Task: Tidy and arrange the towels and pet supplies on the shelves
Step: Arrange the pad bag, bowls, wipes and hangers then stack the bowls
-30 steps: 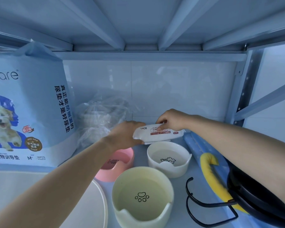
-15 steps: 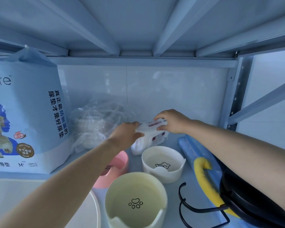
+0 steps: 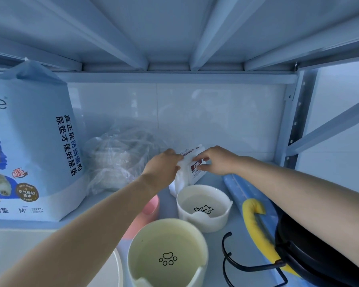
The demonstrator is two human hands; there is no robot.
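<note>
A white pack of wipes (image 3: 188, 172) with a red label stands tilted on end at the back of the shelf, behind the white pet bowl (image 3: 204, 207). My left hand (image 3: 164, 165) grips its left edge. My right hand (image 3: 212, 160) pinches its upper right side with thumb and fingers. A pale yellow bowl (image 3: 167, 252) with a paw print sits in front. A pink bowl (image 3: 150, 206) lies mostly hidden under my left forearm.
A large blue bag of pet training pads (image 3: 29, 146) stands at the left. A clear plastic bag (image 3: 118, 158) with pale contents lies beside it. A blue and yellow roll (image 3: 252, 206), a black wire stand (image 3: 236, 264) and a black pan (image 3: 311, 255) crowd the right. A white basin rim (image 3: 117, 270) shows bottom left.
The wipes pack was lying flat across both hands above the white bowl. It has been turned up on end and moved back toward the wall.
</note>
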